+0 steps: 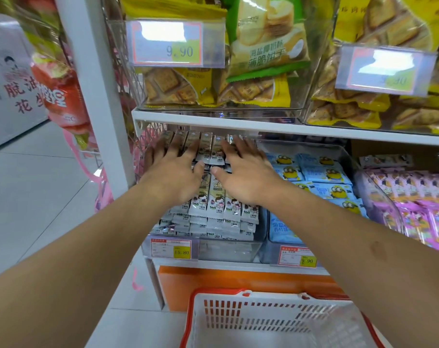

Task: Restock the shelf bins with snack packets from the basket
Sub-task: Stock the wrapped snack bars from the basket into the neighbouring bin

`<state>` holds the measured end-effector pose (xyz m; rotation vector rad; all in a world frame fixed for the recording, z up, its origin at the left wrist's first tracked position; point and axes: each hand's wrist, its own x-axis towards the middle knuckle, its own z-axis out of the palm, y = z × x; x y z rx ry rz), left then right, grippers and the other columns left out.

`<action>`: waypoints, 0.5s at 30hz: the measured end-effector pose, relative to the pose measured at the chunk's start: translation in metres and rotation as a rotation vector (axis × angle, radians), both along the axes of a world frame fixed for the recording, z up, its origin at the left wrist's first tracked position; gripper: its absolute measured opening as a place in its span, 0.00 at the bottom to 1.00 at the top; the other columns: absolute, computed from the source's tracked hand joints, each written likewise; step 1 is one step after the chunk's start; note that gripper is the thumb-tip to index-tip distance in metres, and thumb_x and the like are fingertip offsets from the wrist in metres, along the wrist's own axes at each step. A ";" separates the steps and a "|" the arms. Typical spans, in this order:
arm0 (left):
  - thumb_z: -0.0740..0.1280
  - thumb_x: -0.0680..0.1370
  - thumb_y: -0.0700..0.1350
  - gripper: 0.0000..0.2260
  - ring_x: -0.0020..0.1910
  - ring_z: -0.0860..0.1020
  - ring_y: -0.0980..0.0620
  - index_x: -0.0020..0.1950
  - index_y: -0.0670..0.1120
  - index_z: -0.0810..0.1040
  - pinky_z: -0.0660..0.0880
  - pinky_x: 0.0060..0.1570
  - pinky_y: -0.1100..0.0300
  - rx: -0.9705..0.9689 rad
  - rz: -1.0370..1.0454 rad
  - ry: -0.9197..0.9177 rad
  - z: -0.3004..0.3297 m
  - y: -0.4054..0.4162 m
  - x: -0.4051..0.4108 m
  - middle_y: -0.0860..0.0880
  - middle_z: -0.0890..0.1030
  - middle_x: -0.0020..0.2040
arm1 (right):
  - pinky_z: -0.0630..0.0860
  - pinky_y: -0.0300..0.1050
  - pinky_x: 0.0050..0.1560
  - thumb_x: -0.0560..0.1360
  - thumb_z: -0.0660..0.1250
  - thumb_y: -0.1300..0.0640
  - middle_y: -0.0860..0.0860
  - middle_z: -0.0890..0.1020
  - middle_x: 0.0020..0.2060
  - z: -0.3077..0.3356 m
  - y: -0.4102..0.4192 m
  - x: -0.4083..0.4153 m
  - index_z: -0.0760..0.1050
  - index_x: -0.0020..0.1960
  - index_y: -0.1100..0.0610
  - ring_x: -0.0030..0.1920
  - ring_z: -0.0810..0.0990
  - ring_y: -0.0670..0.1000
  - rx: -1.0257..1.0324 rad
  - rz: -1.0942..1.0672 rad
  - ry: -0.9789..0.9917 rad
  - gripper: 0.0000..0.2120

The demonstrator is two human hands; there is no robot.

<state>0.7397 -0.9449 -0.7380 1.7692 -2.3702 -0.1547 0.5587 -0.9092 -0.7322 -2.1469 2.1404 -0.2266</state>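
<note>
Two hands press flat on grey-white snack packets filling a clear shelf bin. We would keep the rows even and push them back gently. Our left hand and right hand lie palms down, fingers spread, gripping nothing. Below us, the red-rimmed basket looks empty.

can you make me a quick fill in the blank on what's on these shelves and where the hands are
1. Both hands, left hand and right hand, rest flat on the ____ packets.
2. The price tag under that bin reads ____.
3. The blue packets lie to the ____ of that bin.
4. The basket has a ____ rim.

Missing words: white; 15.80; right; red
</note>
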 end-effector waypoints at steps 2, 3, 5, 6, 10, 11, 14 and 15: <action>0.47 0.84 0.62 0.27 0.82 0.38 0.43 0.83 0.61 0.46 0.39 0.79 0.41 -0.022 -0.010 0.010 0.002 0.004 -0.001 0.50 0.43 0.85 | 0.37 0.55 0.82 0.83 0.49 0.32 0.48 0.39 0.84 -0.001 0.000 -0.002 0.40 0.85 0.45 0.83 0.35 0.53 -0.016 0.013 -0.006 0.36; 0.48 0.84 0.62 0.27 0.82 0.38 0.43 0.83 0.61 0.46 0.39 0.79 0.41 -0.038 -0.017 0.027 0.003 0.005 -0.001 0.50 0.43 0.85 | 0.38 0.55 0.82 0.83 0.49 0.33 0.48 0.40 0.84 -0.001 0.000 -0.002 0.41 0.85 0.45 0.83 0.36 0.52 -0.026 0.020 -0.016 0.36; 0.48 0.85 0.61 0.27 0.82 0.39 0.44 0.83 0.61 0.47 0.40 0.80 0.41 -0.056 -0.032 0.051 0.004 0.010 -0.002 0.50 0.44 0.85 | 0.39 0.54 0.82 0.84 0.50 0.34 0.47 0.42 0.85 0.001 0.003 -0.004 0.42 0.85 0.45 0.83 0.37 0.52 -0.058 0.035 -0.045 0.36; 0.49 0.85 0.60 0.27 0.82 0.40 0.45 0.83 0.60 0.47 0.40 0.80 0.41 -0.063 -0.041 0.066 0.005 0.014 -0.002 0.51 0.45 0.85 | 0.40 0.54 0.82 0.84 0.50 0.35 0.47 0.42 0.85 0.002 0.006 -0.005 0.42 0.85 0.45 0.84 0.37 0.51 -0.074 0.041 -0.062 0.35; 0.52 0.85 0.57 0.23 0.79 0.55 0.42 0.80 0.57 0.59 0.49 0.79 0.42 -0.135 -0.096 0.133 0.011 0.033 -0.013 0.46 0.60 0.80 | 0.41 0.51 0.83 0.85 0.51 0.38 0.44 0.40 0.84 0.009 0.036 -0.019 0.41 0.85 0.46 0.83 0.36 0.47 -0.096 0.048 -0.126 0.34; 0.53 0.85 0.57 0.22 0.76 0.60 0.42 0.79 0.55 0.62 0.53 0.77 0.42 -0.160 -0.110 0.146 0.012 0.039 -0.017 0.45 0.65 0.77 | 0.42 0.51 0.83 0.86 0.51 0.39 0.43 0.41 0.84 0.010 0.047 -0.025 0.41 0.85 0.46 0.83 0.37 0.47 -0.102 0.046 -0.145 0.33; 0.56 0.84 0.53 0.22 0.72 0.64 0.42 0.78 0.50 0.65 0.61 0.74 0.43 -0.194 -0.209 0.184 0.013 0.059 -0.036 0.45 0.69 0.72 | 0.43 0.49 0.83 0.87 0.53 0.45 0.45 0.48 0.84 0.010 0.084 -0.055 0.47 0.85 0.49 0.83 0.44 0.48 -0.132 0.008 -0.177 0.30; 0.57 0.84 0.51 0.22 0.73 0.64 0.42 0.79 0.48 0.65 0.63 0.74 0.44 -0.207 -0.260 0.196 0.012 0.067 -0.044 0.45 0.69 0.72 | 0.42 0.43 0.81 0.87 0.55 0.48 0.46 0.50 0.84 0.010 0.096 -0.068 0.49 0.85 0.51 0.83 0.45 0.47 -0.121 -0.015 -0.191 0.29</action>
